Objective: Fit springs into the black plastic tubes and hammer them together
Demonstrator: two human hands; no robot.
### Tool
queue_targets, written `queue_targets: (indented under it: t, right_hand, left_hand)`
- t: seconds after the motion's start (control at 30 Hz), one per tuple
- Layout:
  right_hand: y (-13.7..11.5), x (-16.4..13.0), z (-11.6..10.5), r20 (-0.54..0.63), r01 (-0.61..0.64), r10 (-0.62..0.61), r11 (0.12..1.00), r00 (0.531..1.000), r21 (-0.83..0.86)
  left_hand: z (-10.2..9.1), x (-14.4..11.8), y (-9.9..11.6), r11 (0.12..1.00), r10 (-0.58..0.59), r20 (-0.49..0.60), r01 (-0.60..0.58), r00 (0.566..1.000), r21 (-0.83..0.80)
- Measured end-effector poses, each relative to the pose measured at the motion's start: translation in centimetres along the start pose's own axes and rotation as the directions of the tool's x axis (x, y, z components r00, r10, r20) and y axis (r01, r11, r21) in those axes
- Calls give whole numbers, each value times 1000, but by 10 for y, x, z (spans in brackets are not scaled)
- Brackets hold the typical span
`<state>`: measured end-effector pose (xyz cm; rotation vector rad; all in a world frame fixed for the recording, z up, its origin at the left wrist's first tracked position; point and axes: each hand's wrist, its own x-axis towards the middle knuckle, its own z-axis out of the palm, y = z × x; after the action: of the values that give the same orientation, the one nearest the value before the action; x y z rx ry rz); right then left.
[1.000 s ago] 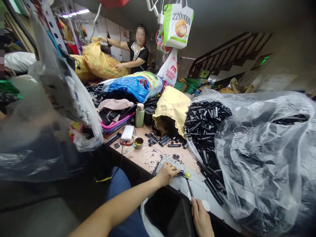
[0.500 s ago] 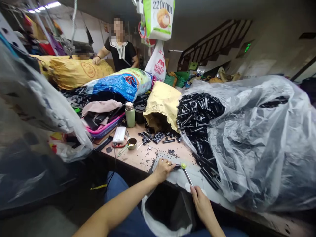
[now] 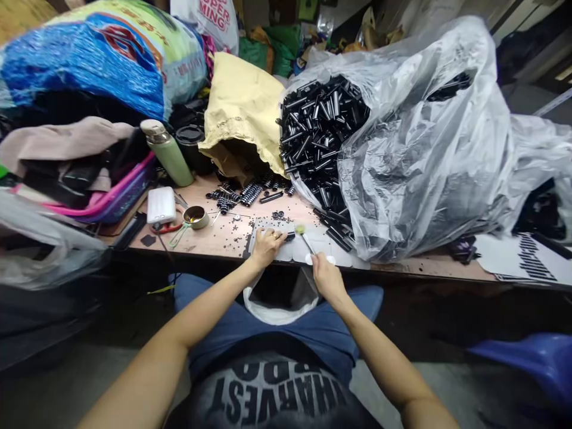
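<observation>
A metal cup point(image 3: 195, 218) stands on the surface point(image 3: 221, 246); rightward, the left hand point(image 3: 267, 246) pinches 1 black tube point(image 3: 290, 236) near the front edge; 1 yellow-green-headed tool point(image 3: 307, 242) follows, clasped in the right hand point(image 3: 328, 277), set apart, then loose tubes point(image 3: 338, 238)

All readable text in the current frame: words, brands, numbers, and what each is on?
"UPER MING": red print on the white plastic bag, partly cut off by the frame.
"HARVEST": pale, upside-down print on the black cloth shirt; other lettering there unclear.
Blue-and-green woven plastic sack: lettering too blurred to read.
No readable numbers.
</observation>
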<state>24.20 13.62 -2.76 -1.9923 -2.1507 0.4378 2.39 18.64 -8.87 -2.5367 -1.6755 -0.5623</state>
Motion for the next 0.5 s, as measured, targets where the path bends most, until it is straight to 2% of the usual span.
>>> queue_targets:
  t: [0.07, 0.1, 0.27, 0.33, 0.4, 0.5]
  right_hand:
    - [-3, 2, 2, 75, 1, 4, 998, 997, -65]
    - [-5, 3, -1, 67, 12, -8, 998, 998, -59]
    - [-38, -2, -38, -149, 179, -158, 975, 976, 133]
    - [-52, -5, -44, -183, 246, -212, 951, 960, 189]
    - [-61, -7, -36, -148, 274, -250, 946, 957, 174]
    - [-63, -6, -10, 53, 254, -253, 967, 966, -1]
  left_hand:
    - [-2, -1, 6, 1000, -5, 23, 5, 1000, 18]
    - [-2, -1, 10, 1000, -12, 35, 11, 999, 27]
    - [7, 1, 40, 999, -28, 65, 27, 998, 22]
    - [12, 2, 46, 1000, -31, 81, 31, 996, -2]
    - [17, 2, 47, 999, -34, 96, 37, 995, -26]
    - [21, 0, 43, 999, -13, 105, 17, 994, -39]
